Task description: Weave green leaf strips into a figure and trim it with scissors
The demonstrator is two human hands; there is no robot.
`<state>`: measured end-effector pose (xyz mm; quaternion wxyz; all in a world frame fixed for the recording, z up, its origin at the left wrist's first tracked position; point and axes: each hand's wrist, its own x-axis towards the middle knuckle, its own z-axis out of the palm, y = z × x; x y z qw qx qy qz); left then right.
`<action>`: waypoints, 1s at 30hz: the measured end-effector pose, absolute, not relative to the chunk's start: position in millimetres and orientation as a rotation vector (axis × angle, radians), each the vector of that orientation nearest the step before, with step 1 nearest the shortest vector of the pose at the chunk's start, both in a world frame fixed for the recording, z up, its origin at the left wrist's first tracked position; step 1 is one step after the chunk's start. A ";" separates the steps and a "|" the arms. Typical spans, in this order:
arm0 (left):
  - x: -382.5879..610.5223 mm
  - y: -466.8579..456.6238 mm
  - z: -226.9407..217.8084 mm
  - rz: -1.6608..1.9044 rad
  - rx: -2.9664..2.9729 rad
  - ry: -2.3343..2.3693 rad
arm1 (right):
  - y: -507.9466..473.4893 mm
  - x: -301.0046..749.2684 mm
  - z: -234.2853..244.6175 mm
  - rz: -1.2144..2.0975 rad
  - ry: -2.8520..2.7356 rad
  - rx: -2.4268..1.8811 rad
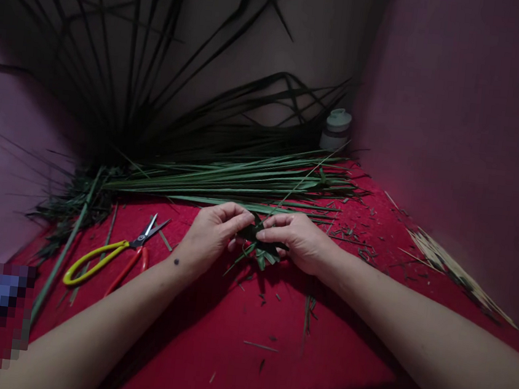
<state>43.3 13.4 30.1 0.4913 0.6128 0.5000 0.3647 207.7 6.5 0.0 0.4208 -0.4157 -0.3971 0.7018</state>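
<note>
Small woven palm-leaf piece (258, 244), apparently part-made with strip ends loose, pinched by left hand (211, 234) and right hand (300, 241); palm-leaf bundle (243, 177) unused, yellow-handled scissors (112, 252) idle.

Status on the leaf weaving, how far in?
Done: leaf trimmings litter the red cloth, and the scissors lie set aside. In hand: left hand and right hand both pinch a small folded green leaf piece, loose strip ends fanning out below. Left: it looks early, and a big bundle of long leaves behind lies unused.
</note>
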 end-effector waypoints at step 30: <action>45.7 7.9 18.7 0.990 1.525 1.084 | 6.7 207.0 -1.2 1.552 -1.181 -1.162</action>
